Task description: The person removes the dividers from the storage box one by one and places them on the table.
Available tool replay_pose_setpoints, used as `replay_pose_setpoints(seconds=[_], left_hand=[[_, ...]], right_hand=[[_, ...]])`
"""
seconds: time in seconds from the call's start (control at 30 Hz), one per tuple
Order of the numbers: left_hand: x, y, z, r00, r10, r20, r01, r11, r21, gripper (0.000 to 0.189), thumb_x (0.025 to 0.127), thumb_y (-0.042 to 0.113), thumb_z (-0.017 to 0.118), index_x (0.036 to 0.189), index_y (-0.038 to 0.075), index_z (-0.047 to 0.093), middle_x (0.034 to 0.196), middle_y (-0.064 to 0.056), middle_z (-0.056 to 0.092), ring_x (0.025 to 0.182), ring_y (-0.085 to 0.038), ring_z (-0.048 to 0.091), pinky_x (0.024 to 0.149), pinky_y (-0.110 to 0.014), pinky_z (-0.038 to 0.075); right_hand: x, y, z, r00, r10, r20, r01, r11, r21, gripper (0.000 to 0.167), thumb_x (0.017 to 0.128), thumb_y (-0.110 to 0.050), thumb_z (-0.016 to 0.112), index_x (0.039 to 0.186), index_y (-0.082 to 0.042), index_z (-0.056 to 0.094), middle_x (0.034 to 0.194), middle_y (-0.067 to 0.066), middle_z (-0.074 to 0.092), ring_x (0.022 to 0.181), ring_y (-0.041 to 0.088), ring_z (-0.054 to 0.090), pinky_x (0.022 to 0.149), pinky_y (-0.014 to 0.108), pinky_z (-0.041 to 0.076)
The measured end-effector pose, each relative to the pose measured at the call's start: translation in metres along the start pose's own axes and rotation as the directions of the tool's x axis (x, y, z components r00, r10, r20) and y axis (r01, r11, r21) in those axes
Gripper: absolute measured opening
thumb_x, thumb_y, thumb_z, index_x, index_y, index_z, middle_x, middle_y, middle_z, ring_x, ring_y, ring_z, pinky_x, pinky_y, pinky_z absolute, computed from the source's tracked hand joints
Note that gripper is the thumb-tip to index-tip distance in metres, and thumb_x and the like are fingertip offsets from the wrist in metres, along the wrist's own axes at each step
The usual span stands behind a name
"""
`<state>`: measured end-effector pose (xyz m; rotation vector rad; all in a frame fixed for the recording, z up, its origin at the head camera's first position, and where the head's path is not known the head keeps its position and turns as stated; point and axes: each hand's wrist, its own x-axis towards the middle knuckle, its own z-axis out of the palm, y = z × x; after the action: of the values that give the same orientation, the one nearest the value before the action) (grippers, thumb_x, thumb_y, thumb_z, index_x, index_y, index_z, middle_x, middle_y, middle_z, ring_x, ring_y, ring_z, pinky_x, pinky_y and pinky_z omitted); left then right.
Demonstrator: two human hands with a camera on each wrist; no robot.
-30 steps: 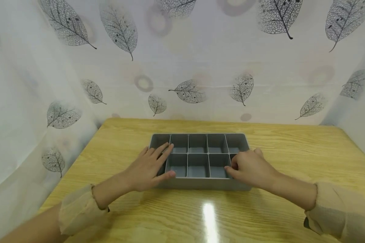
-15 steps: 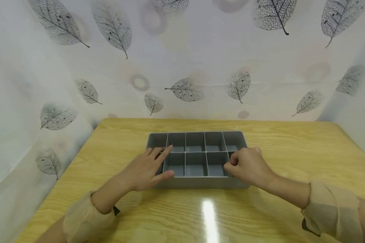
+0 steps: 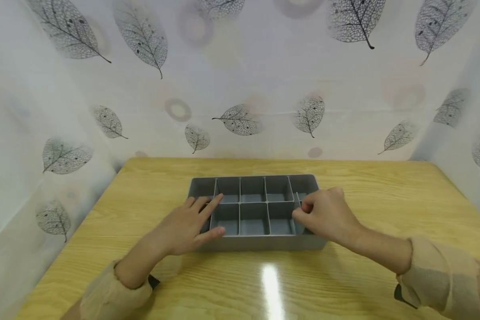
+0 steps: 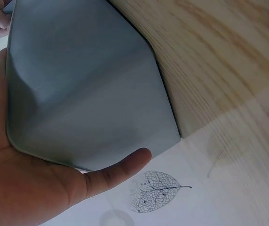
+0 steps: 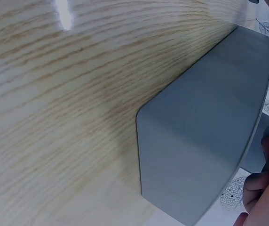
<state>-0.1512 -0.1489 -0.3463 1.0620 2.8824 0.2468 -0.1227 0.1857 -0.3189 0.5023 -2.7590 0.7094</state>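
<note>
A grey divided box (image 3: 260, 243) with two rows of compartments sits on the wooden table. My left hand (image 3: 186, 227) rests over its left end with fingers spread, the thumb along the near rim. In the left wrist view the thumb (image 4: 120, 170) lies straight against the box's outer wall. At the right end, my right hand (image 3: 329, 214) pinches a thin grey divider (image 3: 298, 226) between thumb and curled fingers. The divider's top edge stands above the neighbouring partitions. In the right wrist view the divider (image 5: 255, 153) rises past the rim beside the curled fingers (image 5: 259, 186).
The wood-grain table (image 3: 208, 284) extends around the box, with a bright light reflection (image 3: 273, 289) in front. Behind and at both sides hangs a pale curtain (image 3: 280, 80) printed with leaves.
My right hand has drawn the divider upward out of the box's right end, so its edge now shows above the rim. The left hand stays on the box; the head view has shifted slightly.
</note>
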Motion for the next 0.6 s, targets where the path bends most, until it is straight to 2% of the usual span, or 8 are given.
replay_pose_setpoints(seconds=[0.1,0.27,0.4,0.6], left_hand=[[0.000,0.000,0.000,1.000,-0.003,0.006,0.003,1.000,0.011,0.081,0.101,0.062,0.042,0.161,0.012,0.021,0.149,-0.020,0.044,0.132,-0.044,0.046,0.106,-0.058,0.043],[0.001,-0.001,0.000,1.000,-0.008,0.002,0.008,1.000,0.018,0.082,0.100,0.063,0.042,0.161,0.013,0.020,0.150,-0.019,0.043,0.133,-0.042,0.045,0.107,-0.057,0.042],[0.001,-0.001,-0.001,1.000,-0.012,0.002,0.012,1.000,0.015,0.082,0.100,0.062,0.042,0.161,0.012,0.021,0.150,-0.020,0.044,0.133,-0.043,0.045,0.107,-0.057,0.042],[0.000,0.000,-0.001,1.000,-0.017,0.007,0.017,1.000,0.009,0.081,0.100,0.063,0.041,0.161,0.012,0.021,0.150,-0.020,0.045,0.133,-0.045,0.046,0.107,-0.058,0.042]], right_hand=[[0.001,-0.002,0.000,1.000,-0.011,-0.017,0.011,1.000,-0.018,0.041,0.072,-0.010,0.061,0.042,-0.024,0.036,0.039,-0.021,0.027,0.043,0.000,0.029,0.086,0.051,0.036],[0.005,-0.004,-0.003,0.994,-0.074,-0.085,0.072,0.997,-0.031,0.041,0.069,-0.008,0.061,0.040,-0.023,0.037,0.037,-0.019,0.029,0.041,0.000,0.029,0.080,0.041,0.031],[0.007,-0.006,-0.007,0.990,-0.091,-0.104,0.088,0.996,-0.031,0.040,0.069,-0.008,0.062,0.040,-0.024,0.040,0.037,-0.019,0.032,0.040,-0.001,0.031,0.078,0.038,0.028],[0.010,-0.010,-0.019,0.978,-0.140,-0.155,0.140,0.990,-0.012,0.043,0.068,-0.007,0.063,0.039,-0.026,0.037,0.040,-0.022,0.028,0.042,-0.002,0.025,0.076,0.035,0.028]])
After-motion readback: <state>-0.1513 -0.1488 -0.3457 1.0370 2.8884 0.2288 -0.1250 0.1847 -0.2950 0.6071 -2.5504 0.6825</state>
